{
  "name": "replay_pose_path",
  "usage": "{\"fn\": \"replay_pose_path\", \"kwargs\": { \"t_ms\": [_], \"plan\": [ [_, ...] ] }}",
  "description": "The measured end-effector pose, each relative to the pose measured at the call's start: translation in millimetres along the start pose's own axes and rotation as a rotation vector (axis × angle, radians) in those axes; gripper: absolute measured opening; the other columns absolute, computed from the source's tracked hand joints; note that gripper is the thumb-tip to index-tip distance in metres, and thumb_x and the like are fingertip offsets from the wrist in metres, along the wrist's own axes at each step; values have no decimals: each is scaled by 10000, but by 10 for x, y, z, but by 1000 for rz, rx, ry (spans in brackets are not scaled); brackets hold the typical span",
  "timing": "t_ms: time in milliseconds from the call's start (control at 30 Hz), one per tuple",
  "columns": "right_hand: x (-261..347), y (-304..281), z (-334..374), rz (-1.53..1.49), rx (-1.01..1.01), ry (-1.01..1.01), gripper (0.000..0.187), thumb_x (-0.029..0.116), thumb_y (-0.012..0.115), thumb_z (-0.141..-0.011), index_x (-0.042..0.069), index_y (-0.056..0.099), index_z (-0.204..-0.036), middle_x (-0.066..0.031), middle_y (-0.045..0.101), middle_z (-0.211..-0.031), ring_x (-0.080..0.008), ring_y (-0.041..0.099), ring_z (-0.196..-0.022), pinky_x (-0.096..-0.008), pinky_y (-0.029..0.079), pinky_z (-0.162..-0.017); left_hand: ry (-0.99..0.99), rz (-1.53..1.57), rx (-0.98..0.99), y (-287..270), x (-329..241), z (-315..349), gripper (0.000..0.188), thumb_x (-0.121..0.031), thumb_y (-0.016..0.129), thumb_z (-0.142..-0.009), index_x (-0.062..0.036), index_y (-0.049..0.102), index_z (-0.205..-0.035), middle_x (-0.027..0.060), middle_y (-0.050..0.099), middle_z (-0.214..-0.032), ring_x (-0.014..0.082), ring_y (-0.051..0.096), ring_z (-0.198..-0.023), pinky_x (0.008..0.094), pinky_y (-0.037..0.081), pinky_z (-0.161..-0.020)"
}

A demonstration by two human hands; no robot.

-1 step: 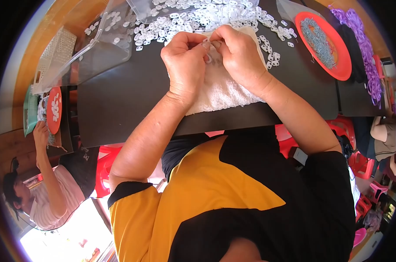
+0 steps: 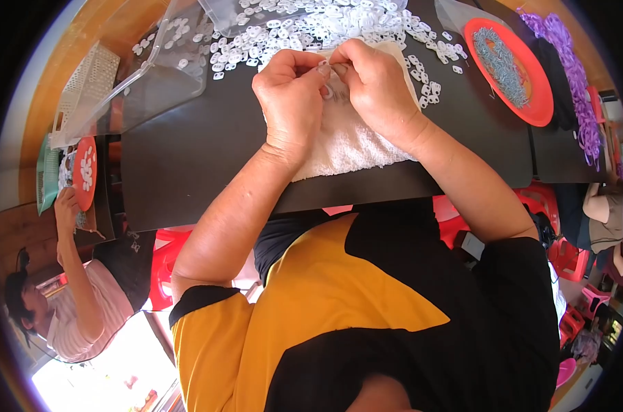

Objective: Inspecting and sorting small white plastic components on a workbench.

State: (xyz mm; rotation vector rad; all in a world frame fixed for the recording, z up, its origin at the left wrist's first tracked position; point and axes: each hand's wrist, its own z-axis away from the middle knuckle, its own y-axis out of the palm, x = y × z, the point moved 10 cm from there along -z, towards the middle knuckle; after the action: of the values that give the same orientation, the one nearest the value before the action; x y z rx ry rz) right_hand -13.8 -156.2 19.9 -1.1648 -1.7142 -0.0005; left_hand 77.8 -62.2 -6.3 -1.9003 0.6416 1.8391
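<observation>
My left hand (image 2: 287, 103) and my right hand (image 2: 380, 93) meet over a white towel (image 2: 356, 147), thumbs and forefingers pinched close together. Between the fingertips a small whitish bit shows, seemingly one of the white plastic pieces; most of it is covered by the left fingers. What the right fingertips pinch is too small to make out. Just below them, a white plastic piece (image 2: 327, 92) and a few thin grey bits appear against the towel. Behind my hands spreads a heap of small white oval pieces with holes (image 2: 277, 38).
A red plate (image 2: 541, 89) of thin grey metal pins (image 2: 500, 65) stands at right, beside purple ribbon-like strips (image 2: 572, 75). Clear plastic bins (image 2: 143, 89) are at left on the dark table (image 2: 188, 165). A co-worker's hand (image 2: 66, 206) reaches to another red plate (image 2: 86, 165).
My hands keep almost the same place and pinch. At left, the co-worker's hand has shifted very slightly.
</observation>
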Motion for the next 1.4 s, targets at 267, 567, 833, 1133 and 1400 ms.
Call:
{"fn": "replay_pose_path", "kwargs": {
  "t_ms": [267, 567, 833, 1133, 1400],
  "plan": [
    [-28, 4, 5, -1, -4, 39, 110, -34, 539, -859, 3, 594, -947, -136, 667, -813, -252, 642, -719, -329, 492, -660, -18, 60, 16, -5, 14, -10, 53, 27, 654, -847, 47, 649, -896, 50, 634, -728, 80, 540, -564, 202, 383, -455],
    [-47, -42, -32, -5, 16, 33, 111, 44, 553, -859, 29, 609, -954, -159, 682, -857, -355, 652, -831, -432, 504, -725, -14, -20, 60, -10, -108, -25, 98, -37, 662, -862, 35, 671, -928, 40, 637, -736, 67, 536, -571, 206, 391, -470],
    [-35, -57, -26, 6, -1, 12, 80, 59, 569, -859, 36, 600, -929, -156, 673, -825, -353, 649, -811, -436, 496, -701, 35, -202, 148, 27, -82, -96, 82, -62, 656, -872, 12, 671, -903, 1, 611, -726, 52, 505, -595, 204, 402, -512],
    [65, -24, 19, 105, -26, -61, 88, -46, 568, -832, 10, 583, -898, -148, 665, -813, -306, 654, -745, -362, 508, -665, 96, -309, 116, 36, -34, -86, 77, -44, 654, -845, 24, 624, -823, 77, 618, -678, 136, 552, -610, 306, 484, -593],
    [80, -6, 18, 119, -21, -65, 92, -49, 567, -824, 14, 584, -889, -150, 668, -802, -322, 655, -748, -374, 506, -653, 153, -361, 110, 71, -100, -56, 73, -24, 644, -840, 23, 609, -796, 105, 615, -669, 159, 562, -611, 317, 480, -588]
  ]
}}
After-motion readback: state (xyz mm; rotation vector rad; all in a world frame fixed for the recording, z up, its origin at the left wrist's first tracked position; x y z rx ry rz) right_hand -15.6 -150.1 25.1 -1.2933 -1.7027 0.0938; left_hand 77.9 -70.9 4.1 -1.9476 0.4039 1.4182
